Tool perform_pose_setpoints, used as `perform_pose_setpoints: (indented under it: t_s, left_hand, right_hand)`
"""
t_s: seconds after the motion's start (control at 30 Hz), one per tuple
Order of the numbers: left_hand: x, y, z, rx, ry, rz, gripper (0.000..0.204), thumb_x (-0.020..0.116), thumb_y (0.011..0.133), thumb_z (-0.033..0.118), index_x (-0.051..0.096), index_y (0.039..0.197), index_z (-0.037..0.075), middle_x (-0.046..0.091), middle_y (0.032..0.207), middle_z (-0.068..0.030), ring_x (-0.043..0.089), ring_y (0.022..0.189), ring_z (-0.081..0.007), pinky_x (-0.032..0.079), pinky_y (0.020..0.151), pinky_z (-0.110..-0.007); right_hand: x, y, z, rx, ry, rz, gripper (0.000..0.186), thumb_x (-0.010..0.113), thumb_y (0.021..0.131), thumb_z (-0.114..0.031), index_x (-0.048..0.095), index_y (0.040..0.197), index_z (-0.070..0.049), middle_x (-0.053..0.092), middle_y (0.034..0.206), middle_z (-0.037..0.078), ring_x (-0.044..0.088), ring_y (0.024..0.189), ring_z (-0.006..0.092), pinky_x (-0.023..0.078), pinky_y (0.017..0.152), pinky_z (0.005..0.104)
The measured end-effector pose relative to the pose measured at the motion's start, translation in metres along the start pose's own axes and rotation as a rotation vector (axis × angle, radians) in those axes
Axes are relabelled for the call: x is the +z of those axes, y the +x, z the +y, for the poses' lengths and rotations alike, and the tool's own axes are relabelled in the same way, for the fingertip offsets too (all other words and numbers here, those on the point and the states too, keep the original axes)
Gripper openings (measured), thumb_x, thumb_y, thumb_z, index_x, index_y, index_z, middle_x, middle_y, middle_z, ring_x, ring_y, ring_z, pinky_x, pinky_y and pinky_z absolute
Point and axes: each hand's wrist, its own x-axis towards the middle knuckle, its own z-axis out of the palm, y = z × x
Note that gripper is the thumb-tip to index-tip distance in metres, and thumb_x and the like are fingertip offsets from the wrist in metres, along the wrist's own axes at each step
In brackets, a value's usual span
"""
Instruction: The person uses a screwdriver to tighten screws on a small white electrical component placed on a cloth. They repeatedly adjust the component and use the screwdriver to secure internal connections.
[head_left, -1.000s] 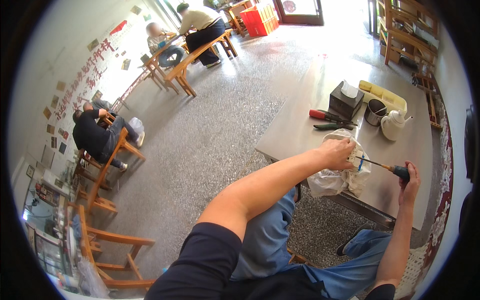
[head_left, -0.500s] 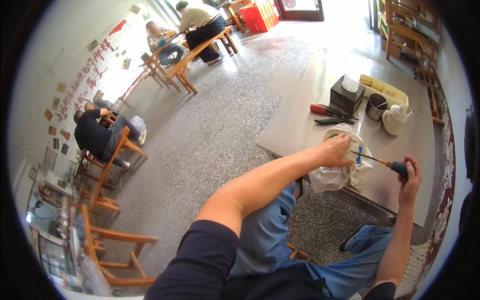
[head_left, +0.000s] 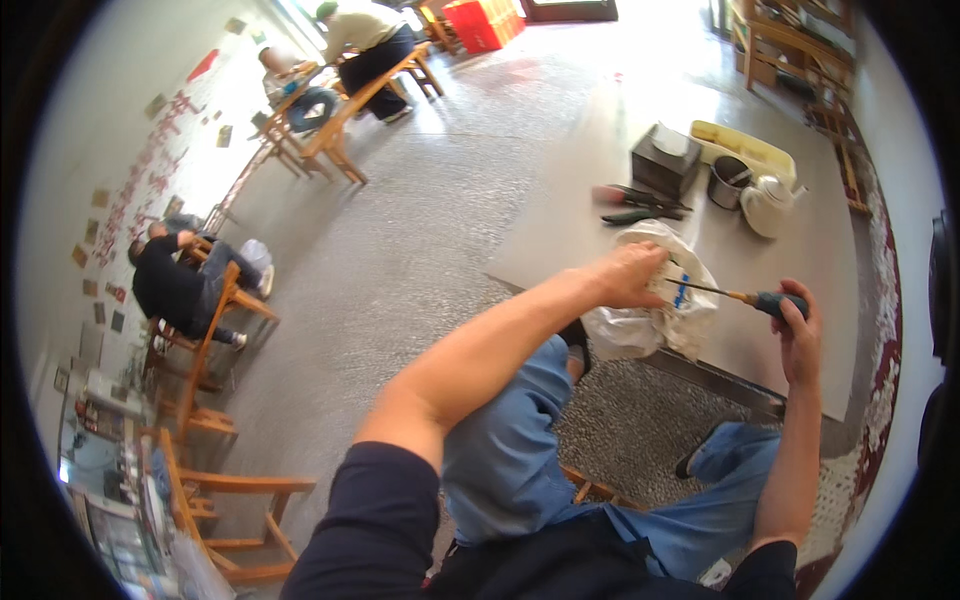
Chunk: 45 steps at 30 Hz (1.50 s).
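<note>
Holding the screwdriver (head_left: 740,296) with my right hand (head_left: 800,318) curled round its dark handle, I have its shaft pointing left over the white cloth (head_left: 690,330). My left hand (head_left: 633,275) lies on the cloth's left part, fingers bent down over a pale block (head_left: 672,286) with a blue strip; I cannot tell how tightly they grip. The block sits on top of the cloth, at the near edge of the desk (head_left: 540,240).

I'd judge the screwdriver light and stiff, its handle easy to grip; the slim shaft gives poor purchase, so the handle is the place to hold. The block looks light and hard, perhaps plastic and a little brittle, best steadied by its sides. The cloth seems soft and limp, likely to slide or bunch under pressure.

My left hand hides much of the block, and its outline blends into the cloth's pale folds. Whether the screwdriver's tip touches it, I can't make out. Beyond the cloth, the pliers (head_left: 645,200) are blurred; farther off to the cloth's right, the teapot (head_left: 768,208) partly covers the desk behind it.
</note>
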Motion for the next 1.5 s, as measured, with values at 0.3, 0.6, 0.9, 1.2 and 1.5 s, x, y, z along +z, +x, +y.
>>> perform_pose_setpoints:
  t_s: [0.3,0.6,0.9,1.2,1.5]
  left_hand:
    - [-0.004,-0.008,-0.002,-0.045,-0.017,-0.025,0.067,0.085,0.078,0.029,0.055,0.130,-0.001,0.062,0.124,-0.0246,0.059,0.119,-0.0414,0.049,0.102,-0.045]
    - [-0.004,-0.013,-0.005,0.016,-0.005,0.020,0.065,0.085,0.077,0.029,0.059,0.129,0.001,0.066,0.120,-0.0243,0.063,0.114,-0.0409,0.051,0.098,-0.045]
    - [0.001,-0.015,0.000,-0.011,-0.044,0.083,0.060,0.084,0.075,0.026,0.062,0.125,0.000,0.069,0.115,-0.0243,0.065,0.110,-0.0401,0.052,0.097,-0.044]
    - [0.006,-0.014,0.001,-0.036,-0.068,0.128,0.062,0.085,0.073,0.024,0.062,0.126,0.000,0.068,0.115,-0.0242,0.065,0.110,-0.0401,0.053,0.097,-0.043]
    - [0.009,-0.012,0.000,-0.039,-0.046,0.132,0.064,0.085,0.074,0.026,0.061,0.127,0.000,0.068,0.117,-0.0241,0.064,0.112,-0.0400,0.052,0.098,-0.043]
  right_hand:
    - [0.014,-0.010,-0.015,-0.005,-0.128,-0.109,0.044,0.070,0.089,-0.009,0.058,0.130,0.001,0.065,0.112,0.011,0.062,0.083,0.0151,0.052,0.073,0.0286]
    - [0.016,-0.015,-0.025,-0.020,-0.175,-0.194,0.045,0.068,0.086,-0.006,0.056,0.129,-0.002,0.065,0.116,0.009,0.064,0.088,0.0140,0.054,0.075,0.0276]
    - [0.010,-0.020,-0.028,0.023,-0.184,-0.212,0.042,0.068,0.090,-0.001,0.055,0.129,-0.001,0.068,0.115,0.011,0.066,0.079,0.0139,0.053,0.070,0.0266]
    - [0.007,-0.019,-0.026,0.047,-0.241,-0.136,0.027,0.071,0.093,-0.006,0.063,0.118,0.001,0.070,0.091,0.009,0.057,0.059,0.0096,0.047,0.054,0.0230]
    - [0.011,-0.015,-0.022,0.056,-0.256,-0.068,0.024,0.069,0.098,-0.015,0.064,0.115,0.001,0.068,0.085,0.007,0.059,0.064,0.0101,0.048,0.057,0.0232]
